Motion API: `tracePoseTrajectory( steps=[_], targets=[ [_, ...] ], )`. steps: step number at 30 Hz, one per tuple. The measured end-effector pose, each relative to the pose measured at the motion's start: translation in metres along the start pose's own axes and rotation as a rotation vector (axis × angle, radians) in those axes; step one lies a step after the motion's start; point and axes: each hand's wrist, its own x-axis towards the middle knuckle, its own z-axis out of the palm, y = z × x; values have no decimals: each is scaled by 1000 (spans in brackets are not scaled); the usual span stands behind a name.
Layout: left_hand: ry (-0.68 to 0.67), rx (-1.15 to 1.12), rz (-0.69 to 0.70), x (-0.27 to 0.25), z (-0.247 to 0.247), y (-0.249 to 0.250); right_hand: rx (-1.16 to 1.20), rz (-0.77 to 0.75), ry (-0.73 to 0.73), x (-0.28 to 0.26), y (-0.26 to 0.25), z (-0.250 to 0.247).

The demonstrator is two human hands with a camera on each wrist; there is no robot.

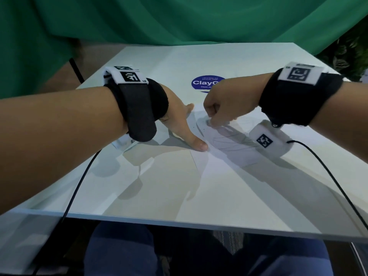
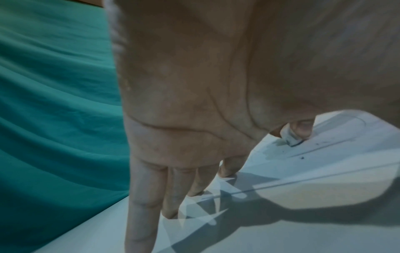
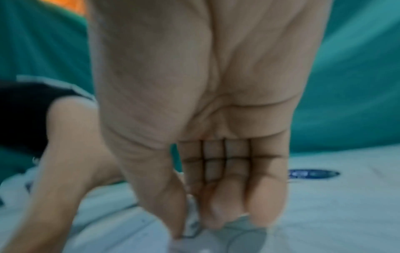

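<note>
Right hand [image 1: 225, 104] pinches an eraser [image 1: 209, 122] on the paper [image 1: 225, 156]; left hand [image 1: 177, 116], fingers spread, presses it down. If that pressure weakens, rubbing may wrinkle the paper.

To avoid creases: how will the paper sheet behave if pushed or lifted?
Probably floppy and light: the sheet lies thin and flat. It may slide on the glossy table, so the left hand presses it.

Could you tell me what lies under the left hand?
The left hand presses its thumb on a white paper sheet with pencil lines; whatever lies beneath the palm is covered.
</note>
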Motion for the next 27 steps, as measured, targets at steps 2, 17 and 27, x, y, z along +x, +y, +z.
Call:
tracePoseTrajectory(
  steps=[2, 17, 27],
  targets=[
    [2, 5, 3, 1, 1, -1, -35, -24, 45, 4, -1, 6],
    [-6, -19, 17, 3, 3, -3, -16, -40, -44, -2, -3, 4],
    [-2, -6, 5, 1, 2, -1, -34, -57, -32, -8, 4, 8]
  ],
)
